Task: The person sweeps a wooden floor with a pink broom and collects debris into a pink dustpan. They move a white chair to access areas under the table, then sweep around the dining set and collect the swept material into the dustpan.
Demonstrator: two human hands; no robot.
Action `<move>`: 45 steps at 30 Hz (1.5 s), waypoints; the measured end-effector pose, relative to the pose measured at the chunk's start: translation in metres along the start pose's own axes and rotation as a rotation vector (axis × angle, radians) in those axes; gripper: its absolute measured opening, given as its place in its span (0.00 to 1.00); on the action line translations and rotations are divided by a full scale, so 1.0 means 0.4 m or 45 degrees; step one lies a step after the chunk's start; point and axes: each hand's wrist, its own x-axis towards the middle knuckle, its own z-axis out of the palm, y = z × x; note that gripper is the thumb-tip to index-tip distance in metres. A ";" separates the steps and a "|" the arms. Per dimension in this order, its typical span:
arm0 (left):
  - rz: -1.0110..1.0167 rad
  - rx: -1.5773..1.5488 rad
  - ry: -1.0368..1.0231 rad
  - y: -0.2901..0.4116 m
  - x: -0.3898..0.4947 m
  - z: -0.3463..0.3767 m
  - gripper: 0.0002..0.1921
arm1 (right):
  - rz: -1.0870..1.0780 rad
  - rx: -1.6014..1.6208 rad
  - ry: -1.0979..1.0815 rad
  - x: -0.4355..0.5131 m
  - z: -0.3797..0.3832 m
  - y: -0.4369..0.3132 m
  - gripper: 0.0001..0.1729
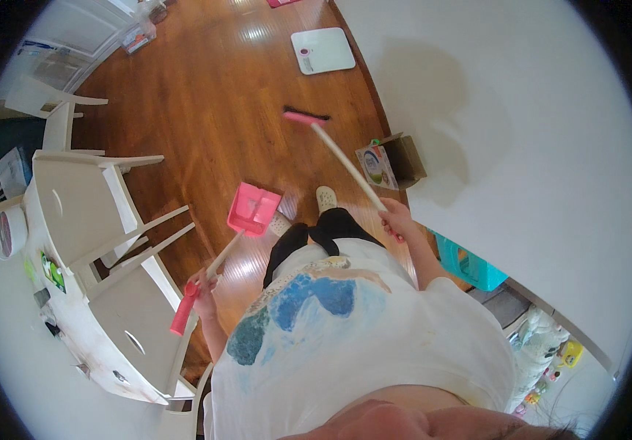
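Observation:
My left hand point(204, 292) grips the pale pole of a pink long-handled dustpan point(252, 209), just in front of its pink grip end point(184, 309). The pan lies ahead of my left foot, its inside facing up, and partly covers a cream clog point(279, 224). My right hand point(397, 218) is closed around the handle of a broom point(349, 168) near its pink end. At the far end of that pole, the pink broom head point(305, 118) with dark bristles rests at the wood floor point(211, 104).
A white bathroom scale point(323, 50) lies beyond the broom. An opened cardboard box point(404, 160) stands against the white wall point(514, 99), with a teal plastic stool point(467, 261) nearer me. White chairs point(82, 209) line the cluttered table point(68, 335) at left.

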 end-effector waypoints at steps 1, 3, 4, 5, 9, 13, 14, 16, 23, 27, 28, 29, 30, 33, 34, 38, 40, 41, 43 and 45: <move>0.018 -0.012 -0.019 -0.002 0.007 -0.004 0.11 | -0.022 0.087 0.053 0.007 0.005 0.015 0.23; 0.018 -0.004 -0.039 -0.002 0.024 -0.021 0.11 | 0.022 0.262 0.169 0.035 0.020 0.031 0.22; 0.002 0.016 -0.040 -0.001 0.032 -0.031 0.11 | -0.042 0.286 0.230 0.054 0.033 0.034 0.15; -0.017 0.034 -0.041 0.000 0.039 -0.040 0.11 | 0.006 0.317 0.248 0.082 0.050 0.027 0.13; -0.039 -0.019 -0.086 0.001 0.062 -0.075 0.11 | 0.257 0.232 0.209 0.128 0.167 -0.005 0.05; 0.010 -0.040 -0.092 -0.022 0.076 -0.093 0.11 | 0.221 0.404 0.066 0.063 0.344 -0.029 0.05; 0.007 -0.048 -0.086 -0.029 0.077 -0.102 0.11 | 0.285 0.523 -0.026 0.034 0.375 -0.036 0.05; 0.024 0.008 -0.100 -0.042 0.088 -0.116 0.10 | 0.384 0.727 -0.226 0.007 0.406 -0.075 0.05; -0.014 -0.030 -0.060 -0.100 0.118 -0.172 0.10 | 0.254 0.840 -0.642 0.023 0.364 -0.170 0.06; -0.066 -0.052 0.028 -0.146 0.111 -0.203 0.10 | -0.210 -0.317 -0.302 -0.046 0.287 -0.053 0.16; -0.074 -0.081 0.064 -0.157 0.106 -0.207 0.10 | -0.585 -0.588 -0.105 -0.064 0.270 -0.017 0.15; -0.084 -0.110 0.099 -0.168 0.100 -0.209 0.10 | -0.983 -0.837 0.073 -0.071 0.255 0.011 0.15; -0.068 -0.148 0.118 -0.177 0.096 -0.210 0.10 | -0.858 -0.888 0.001 -0.076 0.227 0.031 0.16; -0.081 -0.187 0.160 -0.192 0.087 -0.205 0.12 | -0.465 -1.105 -0.091 -0.030 0.177 0.026 0.18; -0.126 -0.150 0.164 -0.192 0.087 -0.204 0.12 | -0.478 -1.172 -0.102 0.007 0.180 0.003 0.19; -0.118 -0.188 0.289 -0.164 0.087 -0.170 0.11 | -0.690 -1.169 -0.081 0.137 0.248 -0.124 0.19; -0.186 -0.160 0.316 -0.134 0.101 -0.149 0.11 | -0.663 -1.102 -0.063 0.234 0.320 -0.227 0.16; -0.218 -0.145 0.326 -0.114 0.107 -0.137 0.10 | -0.653 -1.058 -0.058 0.284 0.361 -0.281 0.15; -0.182 -0.198 0.381 -0.062 0.102 -0.104 0.10 | -0.666 -1.024 -0.059 0.380 0.422 -0.397 0.14; -0.188 -0.191 0.445 -0.004 0.113 -0.078 0.10 | -0.721 -0.958 -0.128 0.485 0.457 -0.524 0.14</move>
